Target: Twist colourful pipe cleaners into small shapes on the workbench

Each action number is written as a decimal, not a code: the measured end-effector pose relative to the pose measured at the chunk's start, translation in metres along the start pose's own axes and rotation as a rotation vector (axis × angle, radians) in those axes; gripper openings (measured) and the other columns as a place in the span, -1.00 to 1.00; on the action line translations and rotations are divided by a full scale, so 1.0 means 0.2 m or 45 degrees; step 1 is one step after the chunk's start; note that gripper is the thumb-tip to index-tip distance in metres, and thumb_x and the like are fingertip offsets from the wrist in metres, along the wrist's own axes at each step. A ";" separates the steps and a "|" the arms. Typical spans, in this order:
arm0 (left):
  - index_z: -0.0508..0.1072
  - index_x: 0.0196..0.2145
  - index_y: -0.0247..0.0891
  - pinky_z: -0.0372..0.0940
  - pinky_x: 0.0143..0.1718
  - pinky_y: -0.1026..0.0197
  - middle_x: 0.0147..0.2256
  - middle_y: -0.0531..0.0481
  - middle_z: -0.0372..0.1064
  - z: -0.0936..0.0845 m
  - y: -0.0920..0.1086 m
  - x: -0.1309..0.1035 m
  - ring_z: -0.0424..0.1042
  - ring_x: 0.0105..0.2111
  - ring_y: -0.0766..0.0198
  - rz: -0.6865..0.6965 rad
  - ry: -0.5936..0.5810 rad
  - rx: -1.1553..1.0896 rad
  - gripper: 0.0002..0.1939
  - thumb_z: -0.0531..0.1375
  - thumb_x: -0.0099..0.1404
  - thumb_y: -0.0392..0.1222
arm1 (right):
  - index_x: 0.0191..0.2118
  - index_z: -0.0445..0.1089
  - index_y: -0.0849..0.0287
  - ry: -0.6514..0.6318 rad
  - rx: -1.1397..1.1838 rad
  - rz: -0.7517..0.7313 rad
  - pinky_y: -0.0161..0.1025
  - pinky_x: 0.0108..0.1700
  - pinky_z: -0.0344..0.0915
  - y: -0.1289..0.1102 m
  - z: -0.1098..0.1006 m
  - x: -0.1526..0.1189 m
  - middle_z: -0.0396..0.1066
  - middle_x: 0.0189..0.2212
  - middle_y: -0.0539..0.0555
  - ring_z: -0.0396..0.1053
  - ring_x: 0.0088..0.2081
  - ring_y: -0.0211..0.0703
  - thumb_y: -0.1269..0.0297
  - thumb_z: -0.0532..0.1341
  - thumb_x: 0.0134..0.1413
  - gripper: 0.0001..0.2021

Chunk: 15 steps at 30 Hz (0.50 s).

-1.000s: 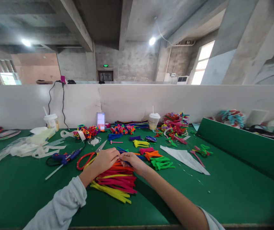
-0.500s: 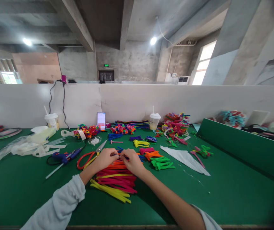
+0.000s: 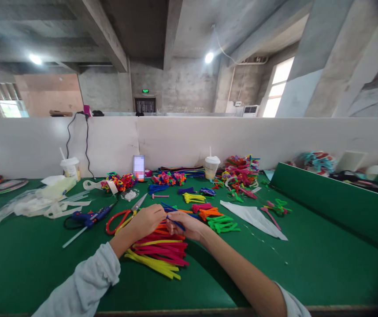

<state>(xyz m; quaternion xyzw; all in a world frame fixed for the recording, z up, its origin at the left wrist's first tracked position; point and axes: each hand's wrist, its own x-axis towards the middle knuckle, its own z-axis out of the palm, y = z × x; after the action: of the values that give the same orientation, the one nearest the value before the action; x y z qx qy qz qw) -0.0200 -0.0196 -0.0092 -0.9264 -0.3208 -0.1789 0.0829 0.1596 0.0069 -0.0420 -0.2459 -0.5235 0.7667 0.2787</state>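
My left hand [image 3: 150, 220] and my right hand [image 3: 189, 224] meet above a pile of fuzzy pipe cleaners. A blue pipe cleaner [image 3: 177, 223] runs across my right fingers, which are closed on it. My left fingers are pinched at its end, where the two hands come together; the exact grip is partly hidden. Beneath lie loose pink pipe cleaners [image 3: 167, 252], yellow ones [image 3: 152, 263] and orange ones, partly covered by my hands. Red-and-yellow handled scissors [image 3: 132, 212] rest beside my left hand, blades pointing away.
To the left lie a blue glue gun [image 3: 91, 217] and crumpled clear plastic [image 3: 40, 200]. Bent bundles in green [image 3: 224, 223], orange [image 3: 209, 213] and yellow [image 3: 194, 198] sit right of my hands, near a white sheet [image 3: 253, 219]. Behind stand a phone [image 3: 138, 166] and a lidded cup [image 3: 212, 167].
My right hand has turned so its fingers face left and its palm side shows, with the blue pipe cleaner now visible across it. My left hand stays nearly in place, its fingers more curled.
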 end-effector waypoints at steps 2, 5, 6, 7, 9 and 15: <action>0.34 -0.36 -0.28 0.20 -0.24 0.26 -0.34 -0.05 0.28 -0.01 0.01 0.00 0.25 -0.29 0.28 0.004 -0.019 0.014 -0.77 -0.09 0.26 -0.36 | -0.51 0.29 0.27 -0.041 0.019 0.035 -0.40 -0.50 0.13 0.00 0.00 0.00 0.29 -0.66 -0.04 0.23 -0.59 -0.37 0.11 0.24 -0.17 -0.72; 0.35 -0.37 -0.28 0.19 -0.26 0.27 -0.35 -0.04 0.30 -0.03 0.03 0.00 0.26 -0.31 0.29 -0.015 -0.029 -0.049 -0.77 -0.09 0.27 -0.34 | -0.52 0.26 0.26 -0.067 0.000 0.062 -0.44 -0.60 0.00 -0.02 0.01 -0.02 0.24 -0.67 -0.07 0.16 -0.64 -0.42 0.14 0.25 -0.17 -0.73; 0.35 -0.36 -0.27 0.19 -0.27 0.28 -0.35 -0.04 0.30 -0.03 0.04 0.00 0.27 -0.31 0.30 -0.034 -0.018 -0.096 -0.77 -0.09 0.27 -0.32 | -0.53 0.26 0.26 -0.062 -0.027 0.055 -0.44 -0.61 -0.03 -0.03 0.01 -0.03 0.24 -0.67 -0.07 0.14 -0.64 -0.43 0.14 0.26 -0.18 -0.73; 0.35 -0.36 -0.27 0.18 -0.27 0.29 -0.36 -0.03 0.31 -0.04 0.04 0.00 0.28 -0.32 0.31 -0.060 -0.003 -0.150 -0.78 -0.08 0.27 -0.30 | -0.53 0.25 0.26 -0.053 -0.069 0.040 -0.44 -0.62 -0.05 -0.04 0.02 -0.04 0.24 -0.67 -0.08 0.13 -0.64 -0.44 0.15 0.26 -0.18 -0.74; 0.35 -0.35 -0.26 0.18 -0.27 0.30 -0.36 -0.01 0.33 -0.04 0.06 0.00 0.29 -0.34 0.32 -0.136 0.029 -0.258 -0.81 -0.05 0.26 -0.27 | -0.52 0.26 0.25 -0.020 -0.185 0.002 -0.44 -0.61 -0.03 -0.06 0.03 -0.05 0.25 -0.66 -0.08 0.14 -0.64 -0.44 0.15 0.26 -0.19 -0.74; 0.38 -0.44 -0.26 0.17 -0.36 0.33 -0.43 0.03 0.37 -0.05 0.08 0.01 0.32 -0.41 0.33 -0.362 0.033 -0.459 -0.84 0.01 0.18 -0.29 | -0.53 0.26 0.23 0.034 -0.499 -0.173 -0.42 -0.54 0.05 -0.06 0.03 -0.03 0.29 -0.67 -0.07 0.18 -0.62 -0.42 0.09 0.22 -0.15 -0.72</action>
<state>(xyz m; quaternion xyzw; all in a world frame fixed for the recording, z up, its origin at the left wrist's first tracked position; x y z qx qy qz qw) -0.0109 -0.0330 0.0005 -0.8693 -0.4100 -0.2549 -0.1058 0.1613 0.0021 -0.0281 -0.2697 -0.6743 0.6263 0.2835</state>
